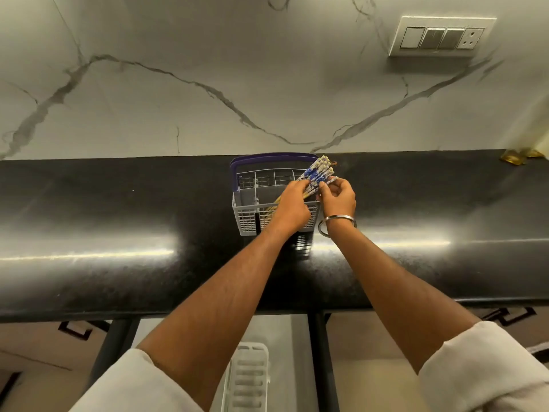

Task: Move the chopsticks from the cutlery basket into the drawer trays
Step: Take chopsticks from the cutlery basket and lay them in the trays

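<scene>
one grey plastic cutlery basket with purple handle, one bundle of blue-and-white patterned chopsticks, too tightly bunched to count, two hands, one metal bangle, one white wall switch plate.

Both hands meet over the cutlery basket, which stands on the black counter. The left hand grips a bundle of chopsticks, their blue-and-white patterned ends fanning up beyond its fingers and their plain ends slanting down into the basket. The right hand, just beside, pinches the bundle near the patterned ends. A metal bangle circles the right wrist.
</scene>
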